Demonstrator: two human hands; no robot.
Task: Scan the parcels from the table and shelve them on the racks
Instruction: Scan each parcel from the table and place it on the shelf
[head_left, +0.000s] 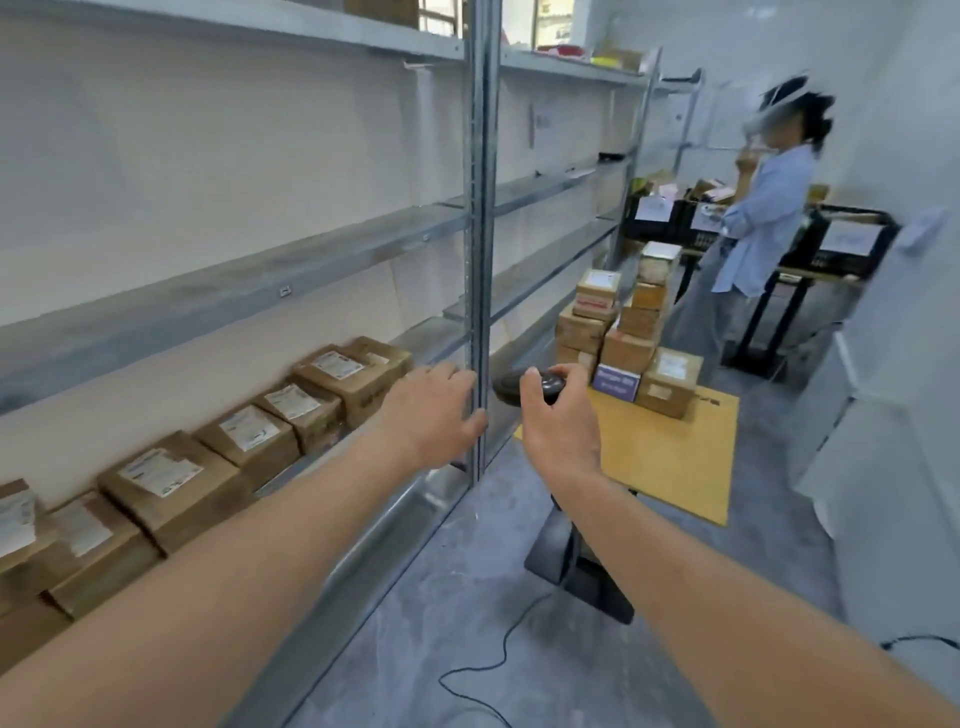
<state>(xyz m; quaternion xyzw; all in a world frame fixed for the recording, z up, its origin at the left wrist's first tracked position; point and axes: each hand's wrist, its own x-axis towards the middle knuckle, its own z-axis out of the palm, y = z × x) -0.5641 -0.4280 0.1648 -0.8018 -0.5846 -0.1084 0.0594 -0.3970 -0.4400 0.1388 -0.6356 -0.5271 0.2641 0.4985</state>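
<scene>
My right hand (558, 423) grips a black handheld scanner (524, 387), whose cable trails down to the floor. My left hand (434, 415) is stretched forward with relaxed fingers and holds nothing, just in front of the grey rack upright (480, 234). A row of several brown cardboard parcels (249, 436) with white labels lies on the low rack shelf at the left. Ahead, a stack of several parcels (623, 338) stands on the yellow table (675, 457).
The metal racks (234, 291) run along the left wall with bare upper shelves. A person in a blue shirt (763, 223) stands at the back by black crates (841, 244) on a stand. A black table foot (582, 566) and a cable lie on the grey floor.
</scene>
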